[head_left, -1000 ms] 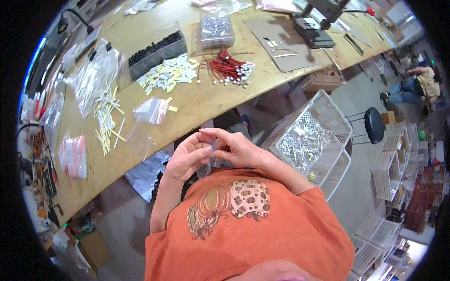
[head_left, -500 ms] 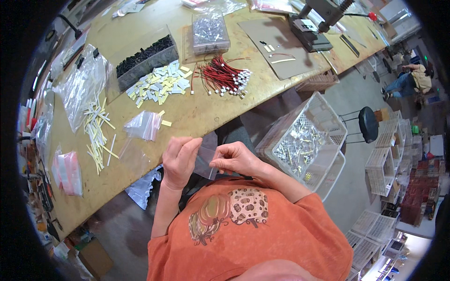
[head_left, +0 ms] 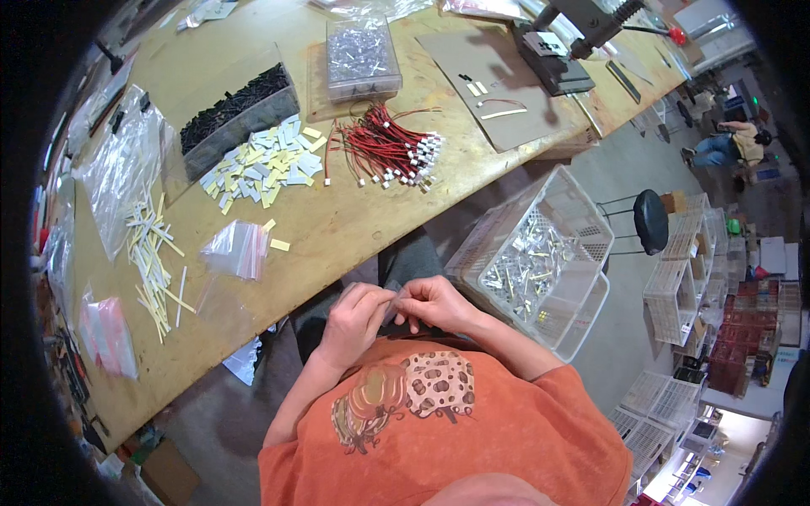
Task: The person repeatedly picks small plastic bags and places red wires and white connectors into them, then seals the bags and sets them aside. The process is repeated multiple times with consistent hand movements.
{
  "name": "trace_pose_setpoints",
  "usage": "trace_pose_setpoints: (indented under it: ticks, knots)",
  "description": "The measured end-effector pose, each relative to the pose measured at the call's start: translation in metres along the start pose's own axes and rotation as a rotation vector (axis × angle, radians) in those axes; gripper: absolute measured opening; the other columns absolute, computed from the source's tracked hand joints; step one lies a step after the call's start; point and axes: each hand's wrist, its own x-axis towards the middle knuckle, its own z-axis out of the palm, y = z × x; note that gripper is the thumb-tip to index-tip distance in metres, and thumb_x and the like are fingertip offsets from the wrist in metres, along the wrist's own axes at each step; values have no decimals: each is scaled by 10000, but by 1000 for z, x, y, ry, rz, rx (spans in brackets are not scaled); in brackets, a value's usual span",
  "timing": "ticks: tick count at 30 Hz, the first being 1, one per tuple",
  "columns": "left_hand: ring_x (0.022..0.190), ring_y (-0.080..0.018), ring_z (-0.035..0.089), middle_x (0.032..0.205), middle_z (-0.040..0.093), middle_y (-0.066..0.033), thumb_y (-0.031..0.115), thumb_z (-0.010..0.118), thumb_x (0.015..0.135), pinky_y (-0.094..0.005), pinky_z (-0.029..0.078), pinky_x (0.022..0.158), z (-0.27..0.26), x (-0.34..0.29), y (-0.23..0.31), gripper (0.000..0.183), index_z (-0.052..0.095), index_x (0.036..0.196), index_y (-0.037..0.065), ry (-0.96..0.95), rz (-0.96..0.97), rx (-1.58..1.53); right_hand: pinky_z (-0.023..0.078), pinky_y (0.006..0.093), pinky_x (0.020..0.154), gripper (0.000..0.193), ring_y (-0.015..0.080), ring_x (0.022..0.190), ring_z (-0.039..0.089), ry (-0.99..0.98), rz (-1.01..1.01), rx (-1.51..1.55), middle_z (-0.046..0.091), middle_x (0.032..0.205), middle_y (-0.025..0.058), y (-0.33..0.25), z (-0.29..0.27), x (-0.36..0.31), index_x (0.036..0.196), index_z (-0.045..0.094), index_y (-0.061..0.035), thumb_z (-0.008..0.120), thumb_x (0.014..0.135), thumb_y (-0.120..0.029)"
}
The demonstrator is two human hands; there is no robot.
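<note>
Close to my body, past the table's near edge, my two hands meet at a small clear plastic bag [head_left: 390, 314]. My left hand [head_left: 352, 320] is closed with its fingertips pinching the bag. From the other side my right hand [head_left: 434, 304] grips it with bent fingers. Most of the bag is hidden by the fingers, and its contents cannot be made out. Nearest on the table is a stack of clear zip bags [head_left: 234, 250], with small pale yellow pieces [head_left: 279, 245] beside it.
The wooden table [head_left: 337, 228] holds thin white and yellow strips [head_left: 152, 261], flat white and yellow pieces [head_left: 261, 164], red-black wires [head_left: 388, 152], a bin of black parts [head_left: 240, 110], a box of clear parts [head_left: 363, 55] and a press [head_left: 557, 63]. A crate [head_left: 540, 261] of filled bags stands right.
My hands have come closer together and a little lower, bunching the bag between them. The view has shifted slightly, so the table sits further left.
</note>
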Motion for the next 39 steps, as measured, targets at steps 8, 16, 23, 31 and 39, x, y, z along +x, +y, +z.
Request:
trace_pose_setpoints:
  ticks: [8, 16, 23, 31, 39]
  knots:
    - [915, -367, 682, 971, 697, -159, 29, 645, 929, -428, 537, 802, 54, -15, -99, 100, 681, 1022, 30, -119, -203, 29, 515, 280, 547, 207, 121, 589, 643, 22, 149, 4, 729, 810, 88, 70, -11, 15, 920, 665, 27, 613, 1024, -145]
    - [948, -314, 710, 1035, 731, -127, 32, 660, 917, -414, 556, 845, 59, -24, -119, 151, 695, 1063, 47, 167, -103, 575, 497, 264, 533, 222, 103, 562, 615, 70, 38, 64, 712, 765, 68, 88, -7, 47, 916, 657, 11, 608, 1031, -173]
    - [765, -105, 690, 864, 716, -68, 29, 762, 885, -264, 556, 681, 47, -32, -70, 172, 671, 1031, 22, -93, -605, -349, 459, 257, 456, 261, 94, 518, 592, 202, -24, 148, 688, 711, 50, 91, 5, 62, 864, 650, 4, 686, 1005, -213]
    - [700, -117, 704, 808, 723, -76, 64, 772, 874, -264, 554, 641, 47, -33, -72, 111, 699, 946, 20, -88, -591, -217, 465, 275, 446, 323, 103, 494, 603, 285, 33, 27, 688, 673, 55, 85, 10, 59, 810, 644, 12, 700, 997, -246]
    - [646, -161, 697, 775, 704, -97, 102, 792, 850, -297, 544, 603, 46, -37, -72, 151, 701, 886, -13, -50, -457, -5, 483, 282, 459, 341, 112, 499, 622, 286, 49, 42, 682, 653, 60, 83, 14, 57, 808, 649, 14, 700, 993, -268]
